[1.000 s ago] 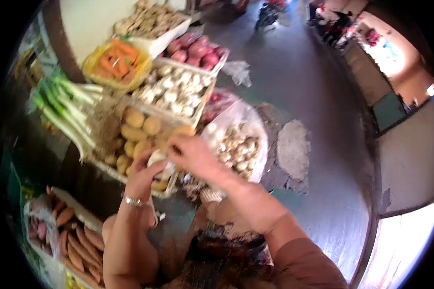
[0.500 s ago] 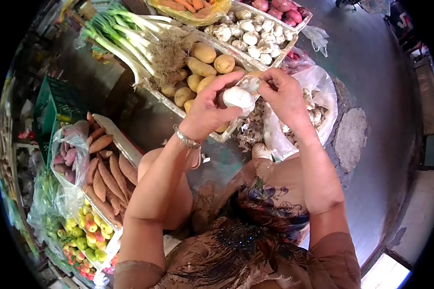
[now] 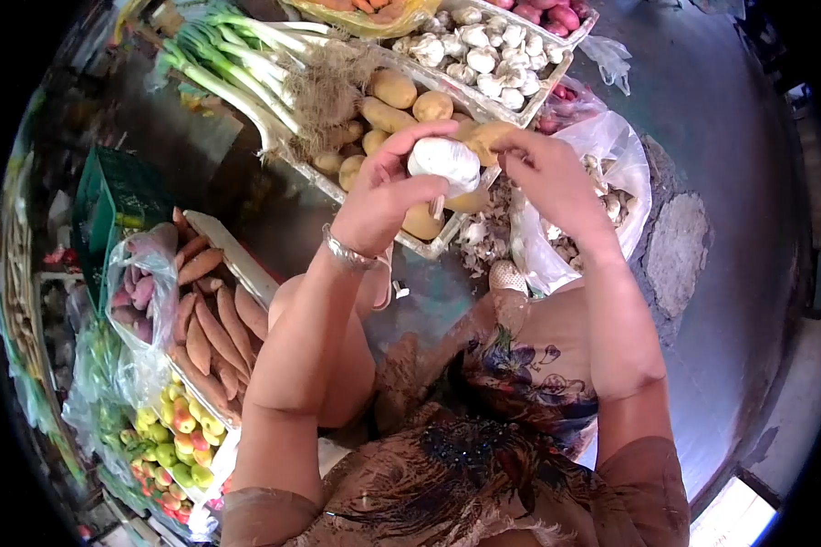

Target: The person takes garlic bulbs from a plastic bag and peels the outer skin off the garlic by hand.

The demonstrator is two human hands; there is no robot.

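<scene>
A white garlic bulb [image 3: 444, 165] rests in my left hand [image 3: 383, 196], its fingers and thumb curled round it, with the stem end pointing down. Just right of the bulb is my right hand [image 3: 554, 178], thumb and fingertips drawn together; whether they hold a bit of skin is too small to tell. Both hands are above the near end of a crate of potatoes [image 3: 393, 88]. Loose garlic skins [image 3: 485, 239] lie on the floor below, beside a white plastic bag [image 3: 540, 258] of garlic.
Beyond the potatoes are a crate of garlic bulbs [image 3: 472, 36], red onions [image 3: 556, 13] and carrots in a yellow bag [image 3: 410, 20]. Leeks [image 3: 246, 82] lie at the upper left. Sweet potatoes [image 3: 219, 333], apples [image 3: 178, 438] and a green crate [image 3: 119, 205] stand at the left.
The view has tilted down and steadied. My left hand has turned the garlic bulb, and its stem end now points down. My right hand has moved slightly away from the bulb.
</scene>
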